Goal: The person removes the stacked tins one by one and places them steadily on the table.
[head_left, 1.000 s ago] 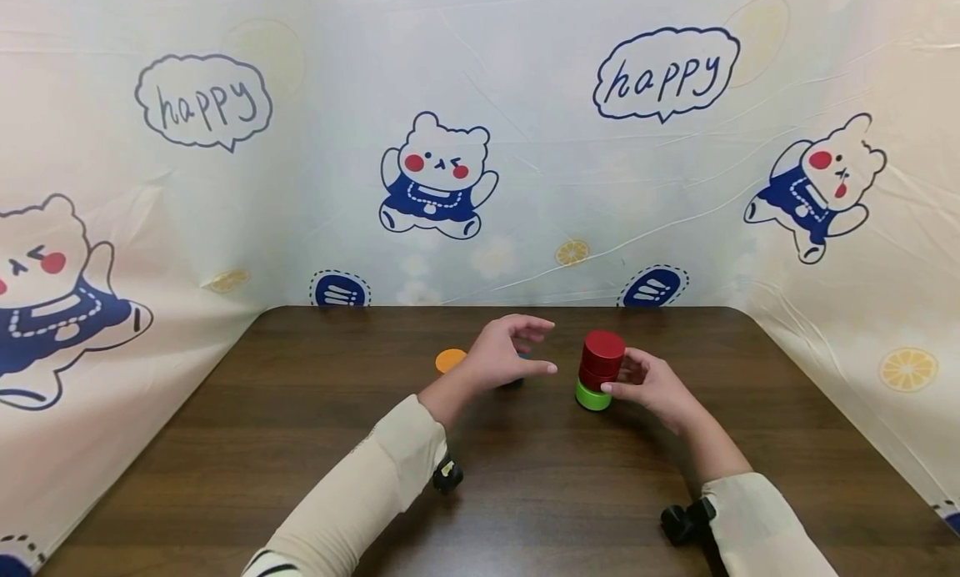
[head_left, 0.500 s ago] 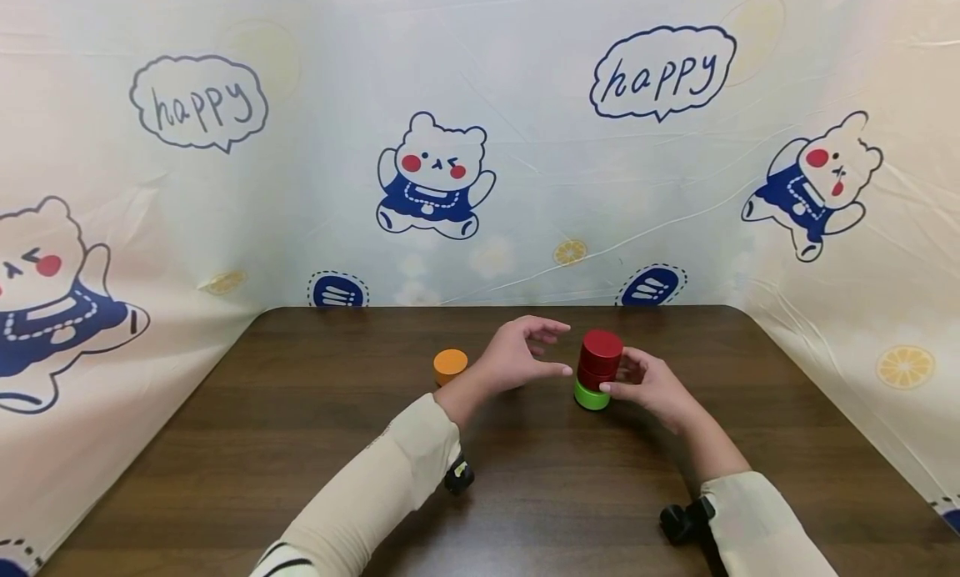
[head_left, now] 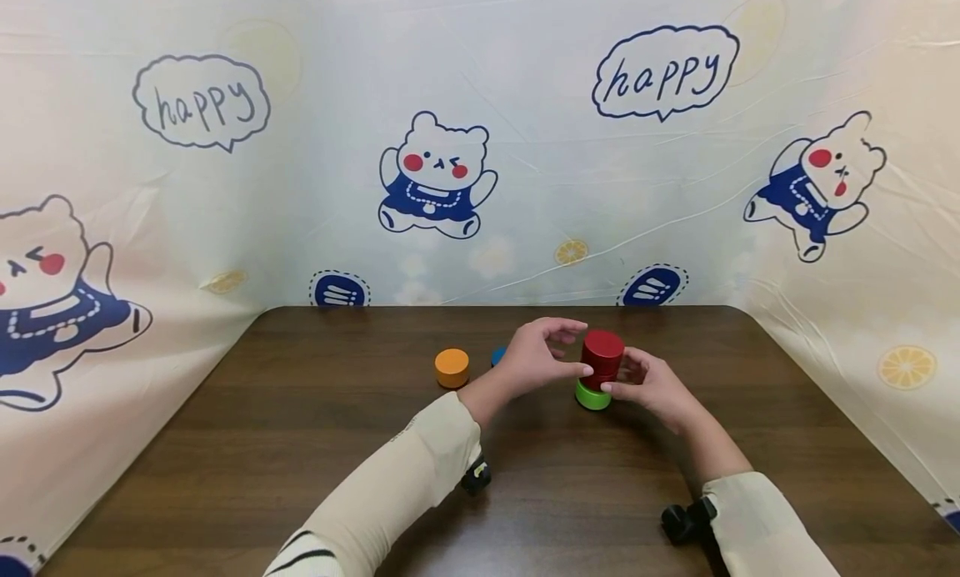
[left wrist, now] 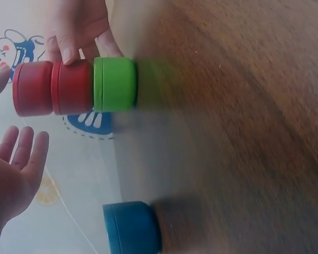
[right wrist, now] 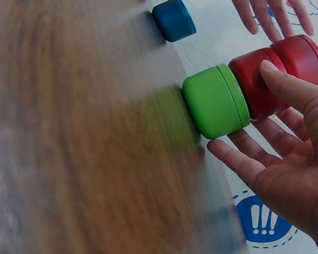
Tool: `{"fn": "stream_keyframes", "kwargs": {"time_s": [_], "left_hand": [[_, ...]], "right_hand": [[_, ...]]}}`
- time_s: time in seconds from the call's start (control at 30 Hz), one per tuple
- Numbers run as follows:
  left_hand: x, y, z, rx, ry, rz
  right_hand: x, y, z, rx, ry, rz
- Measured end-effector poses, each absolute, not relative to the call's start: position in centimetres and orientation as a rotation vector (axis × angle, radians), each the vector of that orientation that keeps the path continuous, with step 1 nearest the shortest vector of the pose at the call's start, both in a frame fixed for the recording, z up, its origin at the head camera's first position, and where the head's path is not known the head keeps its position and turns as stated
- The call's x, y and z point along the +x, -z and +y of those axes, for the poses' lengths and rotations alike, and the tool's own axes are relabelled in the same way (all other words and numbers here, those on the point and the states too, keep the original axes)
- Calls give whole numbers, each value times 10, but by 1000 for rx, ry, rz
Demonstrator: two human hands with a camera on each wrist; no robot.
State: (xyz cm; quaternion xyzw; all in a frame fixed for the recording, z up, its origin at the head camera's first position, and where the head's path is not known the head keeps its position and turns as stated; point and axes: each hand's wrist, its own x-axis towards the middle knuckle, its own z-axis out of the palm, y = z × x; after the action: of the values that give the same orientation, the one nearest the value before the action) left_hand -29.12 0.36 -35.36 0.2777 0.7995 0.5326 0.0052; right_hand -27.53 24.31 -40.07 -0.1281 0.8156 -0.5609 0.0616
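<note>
A stack of small round lidded tins stands on the table: a green tin (head_left: 592,396) at the bottom, a lower red tin (left wrist: 74,87) on it, and an upper red tin (head_left: 603,346) on top. My right hand (head_left: 658,393) holds the lower red tin from the right, thumb on its front and fingers behind the stack. From the left my left hand (head_left: 534,356) reaches around the upper red tin. Its fingers are spread, its thumb overlaps the tin's side in the head view, and a gap shows between fingers and tin in the left wrist view.
An orange tin (head_left: 452,368) stands on the dark wooden table (head_left: 300,444), left of the hands. Beside it, a blue tin (left wrist: 131,227) is mostly hidden behind my left hand in the head view. A printed curtain (head_left: 525,77) hangs behind the table.
My left hand has moved right, up to the red tins, uncovering the orange tin and part of the blue one. The right hand and the stack have stayed in place.
</note>
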Motion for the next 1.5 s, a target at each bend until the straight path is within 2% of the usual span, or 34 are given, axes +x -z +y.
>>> {"fn": "stream_keyframes", "kwargs": {"time_s": [0.8, 1.5], "left_hand": [[-297, 361, 32, 761, -1685, 2482], [-295, 363, 26, 738, -1642, 2523]], "right_hand": [[-278, 403, 246, -421, 1664, 2491], [-277, 402, 245, -440, 1700, 2473]]}}
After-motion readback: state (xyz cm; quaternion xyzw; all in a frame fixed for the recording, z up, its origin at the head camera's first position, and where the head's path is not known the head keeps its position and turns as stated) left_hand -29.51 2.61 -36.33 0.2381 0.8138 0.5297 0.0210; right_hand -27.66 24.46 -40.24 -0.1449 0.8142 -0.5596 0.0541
